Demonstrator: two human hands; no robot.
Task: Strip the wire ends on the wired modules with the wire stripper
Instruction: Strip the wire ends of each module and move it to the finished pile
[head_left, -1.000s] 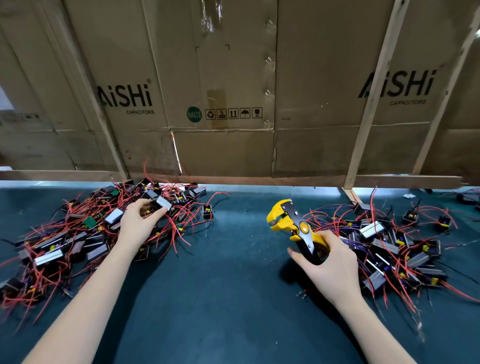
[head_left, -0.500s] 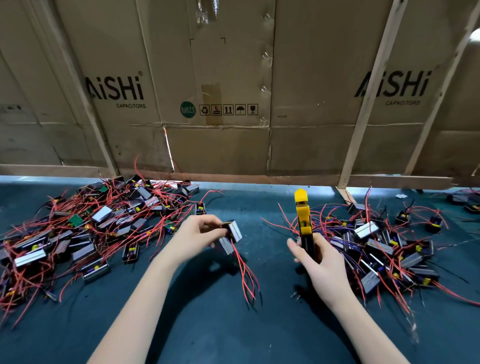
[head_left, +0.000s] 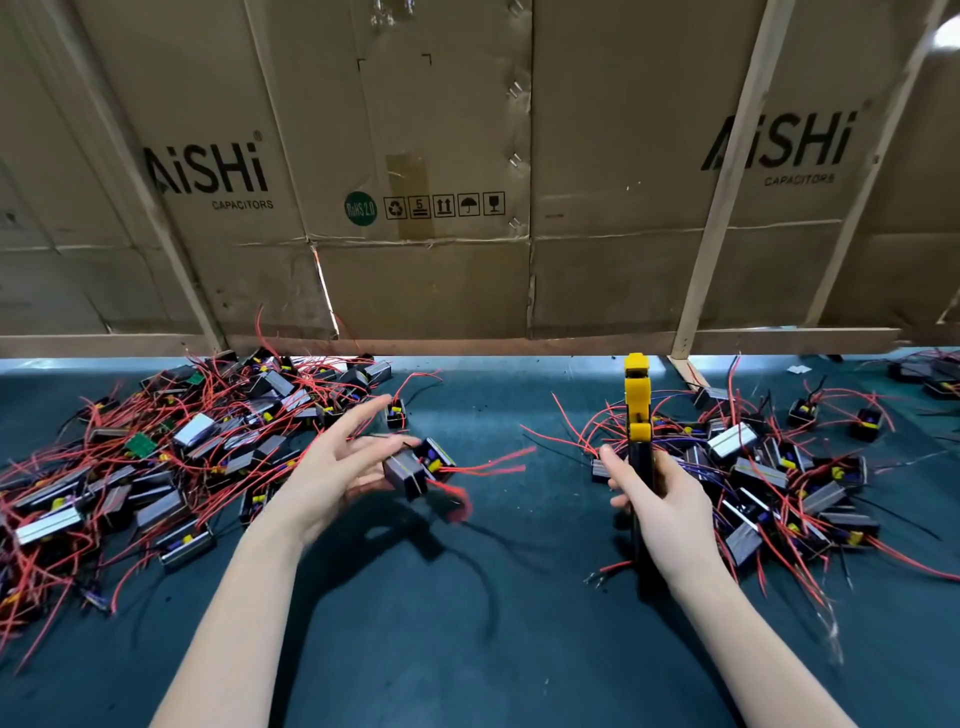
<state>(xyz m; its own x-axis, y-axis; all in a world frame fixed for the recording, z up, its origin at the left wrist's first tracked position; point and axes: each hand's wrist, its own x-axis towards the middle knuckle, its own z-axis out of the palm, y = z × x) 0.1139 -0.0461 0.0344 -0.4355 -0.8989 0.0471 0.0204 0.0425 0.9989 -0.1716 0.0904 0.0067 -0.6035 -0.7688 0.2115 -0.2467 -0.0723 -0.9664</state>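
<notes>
- Left hand (head_left: 332, 470) has its fingers spread, with a wired module (head_left: 415, 467) at its fingertips; blur hides whether it is held or loose.
- Right hand (head_left: 657, 501) grips the wire stripper (head_left: 637, 410) by its handles, yellow head upright, well apart from the module.
- Module: a small dark block with red wires (head_left: 485, 465) trailing right, above the dark bench (head_left: 467, 649).
- Progress looks early for this piece: no wire is in the stripper yet.
- Left pile (head_left: 156, 457) and right pile (head_left: 779, 478) flank the hands; which is finished I cannot tell.
</notes>
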